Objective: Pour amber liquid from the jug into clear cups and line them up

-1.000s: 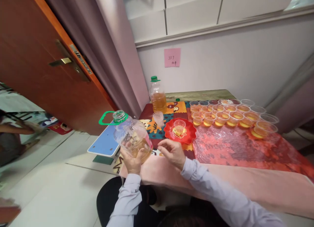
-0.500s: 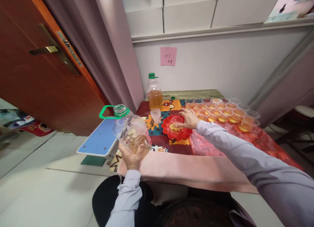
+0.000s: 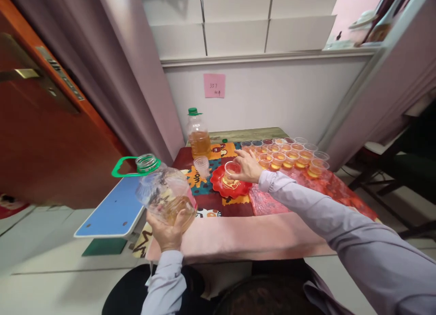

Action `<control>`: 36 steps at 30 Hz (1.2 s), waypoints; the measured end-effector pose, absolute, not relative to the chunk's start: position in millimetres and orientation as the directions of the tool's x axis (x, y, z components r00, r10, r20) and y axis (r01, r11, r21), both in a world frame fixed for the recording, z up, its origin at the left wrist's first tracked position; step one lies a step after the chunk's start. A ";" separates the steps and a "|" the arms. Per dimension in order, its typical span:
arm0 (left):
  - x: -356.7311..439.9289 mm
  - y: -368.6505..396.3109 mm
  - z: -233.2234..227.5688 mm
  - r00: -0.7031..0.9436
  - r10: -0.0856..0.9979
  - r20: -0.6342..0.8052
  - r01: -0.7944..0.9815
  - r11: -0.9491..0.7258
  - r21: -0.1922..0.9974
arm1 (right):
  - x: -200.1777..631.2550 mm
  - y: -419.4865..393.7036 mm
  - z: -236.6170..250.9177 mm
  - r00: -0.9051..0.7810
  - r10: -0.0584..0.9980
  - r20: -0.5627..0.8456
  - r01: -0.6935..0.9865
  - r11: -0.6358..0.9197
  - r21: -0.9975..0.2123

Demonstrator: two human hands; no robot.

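Note:
My left hand (image 3: 168, 231) holds a large clear oil jug (image 3: 163, 194) from below; it is uncapped, has a green handle ring and a little amber liquid inside, and hangs left of the table's near corner. My right hand (image 3: 247, 166) reaches over the red plate (image 3: 230, 186) and grips a small clear plastic cup (image 3: 232, 168) just above it. Beyond the plate stand rows of several small cups with amber liquid (image 3: 289, 156).
A capped bottle half full of amber liquid (image 3: 198, 134) stands at the table's back left, with a stack of empty cups (image 3: 203, 165) in front of it. A blue stool (image 3: 112, 211) sits left of the table, beside a brown door (image 3: 44, 138). A pink note (image 3: 214, 85) is on the wall.
My right hand went from the table's near edge out to the red plate and closed on the small cup, which is now raised slightly. The jug dropped a little to the left.

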State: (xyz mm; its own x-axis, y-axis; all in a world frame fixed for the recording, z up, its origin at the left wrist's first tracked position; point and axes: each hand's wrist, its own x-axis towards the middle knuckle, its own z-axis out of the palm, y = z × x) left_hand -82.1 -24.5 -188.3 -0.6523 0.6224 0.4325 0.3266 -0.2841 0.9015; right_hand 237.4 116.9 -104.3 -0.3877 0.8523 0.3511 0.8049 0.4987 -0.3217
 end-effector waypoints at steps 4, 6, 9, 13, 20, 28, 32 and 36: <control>-82.0 -23.9 -186.2 -0.644 0.622 0.446 0.349 -0.280 0.894 | 297.6 116.2 -97.3 -0.255 0.894 0.368 0.827 0.399 -0.395; -81.4 -23.3 -185.4 -0.645 0.623 0.442 0.334 -0.291 0.897 | 338.5 114.9 -99.3 -0.201 0.905 0.374 0.874 0.338 -0.348; -80.2 -22.8 -184.2 -0.655 0.619 0.433 0.316 -0.296 0.902 | 400.9 108.9 -108.1 -0.138 0.912 0.386 0.948 0.235 -0.216; -78.4 -24.7 -180.7 -0.649 0.632 0.424 0.313 -0.286 0.906 | 465.2 99.4 -123.4 -0.004 0.948 0.319 0.989 0.050 -0.136; -80.0 -25.6 -178.3 -0.645 0.637 0.423 0.342 -0.255 0.905 | 506.7 97.6 -148.3 0.178 0.959 0.220 0.982 -0.158 -0.107; -76.6 -26.7 -171.6 -0.672 0.643 0.367 0.305 -0.211 0.929 | 514.8 101.8 -155.8 0.224 0.961 0.163 0.974 -0.218 -0.056; -76.0 -27.4 -170.1 -0.681 0.644 0.349 0.298 -0.192 0.935 | 513.9 101.9 -156.0 0.247 0.953 0.177 0.969 -0.240 -0.063; -77.9 -26.8 -172.9 -0.677 0.639 0.366 0.310 -0.203 0.929 | 511.8 101.1 -156.8 0.259 0.946 0.195 0.966 -0.250 -0.067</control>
State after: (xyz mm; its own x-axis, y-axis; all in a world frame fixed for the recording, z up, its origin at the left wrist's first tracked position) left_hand -77.9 -26.8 -172.9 -0.6765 0.6393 0.3655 0.3100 -0.2030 0.9288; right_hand 511.8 101.1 -156.8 0.2589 0.9461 0.1946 0.9658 -0.2504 -0.0674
